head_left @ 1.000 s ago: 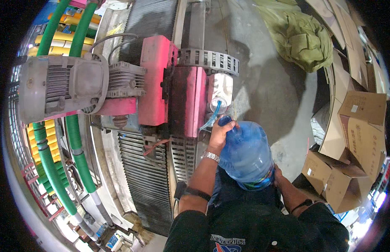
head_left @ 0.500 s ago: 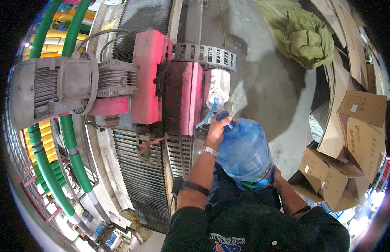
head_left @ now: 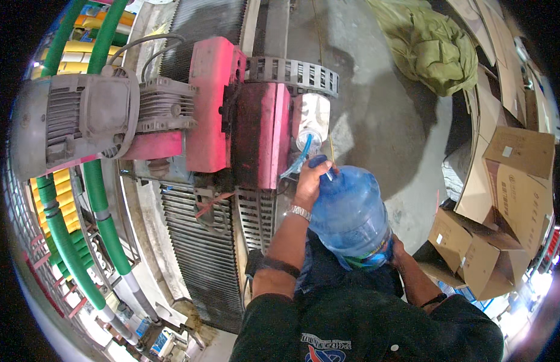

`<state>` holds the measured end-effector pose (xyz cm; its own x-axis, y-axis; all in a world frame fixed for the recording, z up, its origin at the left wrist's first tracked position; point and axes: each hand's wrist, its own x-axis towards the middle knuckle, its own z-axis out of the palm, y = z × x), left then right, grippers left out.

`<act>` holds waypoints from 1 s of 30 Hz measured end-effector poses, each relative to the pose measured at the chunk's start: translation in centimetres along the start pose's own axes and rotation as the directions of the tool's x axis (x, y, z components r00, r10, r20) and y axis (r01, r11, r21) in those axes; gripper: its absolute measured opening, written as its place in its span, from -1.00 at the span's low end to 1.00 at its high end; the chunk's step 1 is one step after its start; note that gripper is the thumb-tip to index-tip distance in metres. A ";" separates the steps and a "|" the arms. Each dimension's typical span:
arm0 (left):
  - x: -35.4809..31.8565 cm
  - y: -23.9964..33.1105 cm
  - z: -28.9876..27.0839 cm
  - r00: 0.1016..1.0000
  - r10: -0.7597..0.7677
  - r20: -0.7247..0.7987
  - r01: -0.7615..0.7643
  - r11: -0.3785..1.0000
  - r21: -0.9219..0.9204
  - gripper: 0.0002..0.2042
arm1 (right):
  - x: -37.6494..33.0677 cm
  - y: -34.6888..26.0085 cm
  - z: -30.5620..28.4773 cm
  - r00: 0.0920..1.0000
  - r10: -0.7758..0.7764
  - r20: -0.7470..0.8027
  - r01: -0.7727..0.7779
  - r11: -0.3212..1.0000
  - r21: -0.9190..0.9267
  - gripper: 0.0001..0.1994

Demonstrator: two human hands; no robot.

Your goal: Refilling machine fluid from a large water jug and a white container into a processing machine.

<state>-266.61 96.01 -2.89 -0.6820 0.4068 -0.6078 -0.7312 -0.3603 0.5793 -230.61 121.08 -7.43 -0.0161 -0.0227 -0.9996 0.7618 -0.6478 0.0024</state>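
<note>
A large translucent blue water jug [head_left: 349, 211] lies tilted in front of me, its neck pointing away and slightly left. My left hand [head_left: 312, 180] is closed around the jug's neck. My right hand [head_left: 400, 252] supports its base, with most of the fingers hidden behind the jug. Just beyond the jug's mouth sits a white plastic container [head_left: 312, 114], its opening facing the jug. A blue tube or strip [head_left: 299, 160] runs from that opening down to the left. Something clear, perhaps water, shows between the two mouths; I cannot make it out for sure.
Pink-and-grey machinery with a motor [head_left: 93, 117] stands left, beside a slotted metal guard [head_left: 292, 73] and ribbed belt [head_left: 201, 265]. Green pipes [head_left: 102, 199] run along the far left. Cardboard boxes [head_left: 515, 199] stand right; an olive cloth bundle [head_left: 440, 60] lies at the back right.
The view has shifted slightly, so everything sits a little higher in the picture. Both hands keep the same hold on the jug, whose pose looks nearly the same.
</note>
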 end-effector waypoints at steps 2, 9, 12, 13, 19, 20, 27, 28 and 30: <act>-0.3 0.2 0.1 1.000 -0.004 -0.027 0.004 1.000 -0.013 -0.77 | -1.2 -0.5 1.1 0.998 -0.006 0.063 0.003 0.999 0.047 -0.36; -0.6 0.6 1.1 0.999 -0.007 -0.051 0.006 0.999 -0.035 -0.80 | -2.6 -0.5 0.6 0.998 0.030 -0.061 -0.030 0.999 -0.012 -0.36; -0.6 0.6 1.1 0.999 -0.030 -0.042 0.029 0.999 -0.024 -0.80 | -3.0 -0.1 0.2 0.997 -0.004 -0.076 0.006 1.000 0.031 -0.42; -0.7 0.5 1.3 0.999 -0.034 -0.042 0.033 0.999 -0.023 -0.80 | -3.2 0.0 0.3 0.996 0.009 -0.083 -0.005 0.999 0.049 -0.42; -0.5 0.1 0.8 0.994 -0.064 -0.090 0.063 0.998 -0.014 -0.81 | -4.5 -0.4 1.5 0.990 0.005 -0.141 -0.005 1.000 0.003 -0.43; -0.5 0.1 0.5 0.997 -0.050 -0.064 0.050 0.999 -0.003 -0.80 | -4.7 -0.5 1.9 0.993 -0.020 -0.119 0.021 1.000 0.008 -0.43; -0.8 0.4 0.5 0.995 -0.075 -0.069 0.075 0.997 -0.004 -0.77 | -4.5 -0.4 2.4 0.984 -0.006 -0.177 0.011 1.000 0.027 -0.46; -0.7 0.4 0.6 0.995 -0.074 -0.064 0.074 0.997 -0.003 -0.77 | -3.8 -0.2 1.8 0.984 -0.010 -0.177 0.018 0.999 0.044 -0.46; -0.5 0.2 0.5 0.997 -0.038 -0.070 0.038 0.999 -0.002 -0.77 | -3.2 0.2 1.1 0.984 -0.013 -0.176 0.024 0.998 0.061 -0.47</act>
<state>-266.38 96.13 -2.21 -0.6535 0.3602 -0.6657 -0.7563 -0.3462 0.5551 -231.10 120.15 -4.25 0.0884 0.1203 -0.9888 0.7200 -0.6937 -0.0201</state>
